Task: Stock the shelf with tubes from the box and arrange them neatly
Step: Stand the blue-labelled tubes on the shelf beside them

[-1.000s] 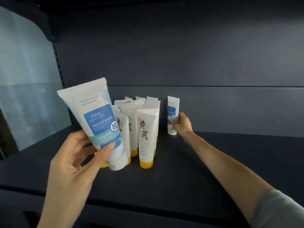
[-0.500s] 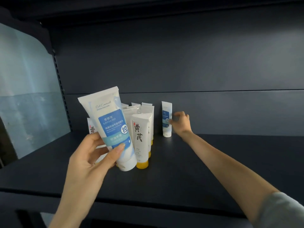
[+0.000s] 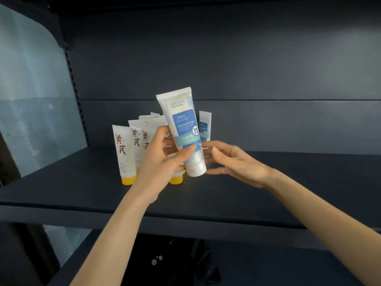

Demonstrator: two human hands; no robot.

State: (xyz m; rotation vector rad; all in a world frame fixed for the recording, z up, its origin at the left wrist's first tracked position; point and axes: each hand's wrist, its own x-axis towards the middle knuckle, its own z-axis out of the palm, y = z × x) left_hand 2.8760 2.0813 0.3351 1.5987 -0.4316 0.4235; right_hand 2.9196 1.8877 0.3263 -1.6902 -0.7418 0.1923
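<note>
Gripped blue tube [image 3: 183,129] in left hand [image 3: 165,159], thumb across its front, cap down, slightly tilted, above shelf [image 3: 268,193]. Held right hand [image 3: 237,162] loose and spread, grasping nothing, just beside tube's cap end; could not tell if touching. Saw second tube [image 3: 205,126] upright farther back, right of yellow-capped tubes [image 3: 121,149] clustered upright on shelf.

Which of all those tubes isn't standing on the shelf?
The near blue-labelled tube, held in the air by the left hand; the yellow-capped tubes and the far blue-labelled tube stand upright on the shelf.
</note>
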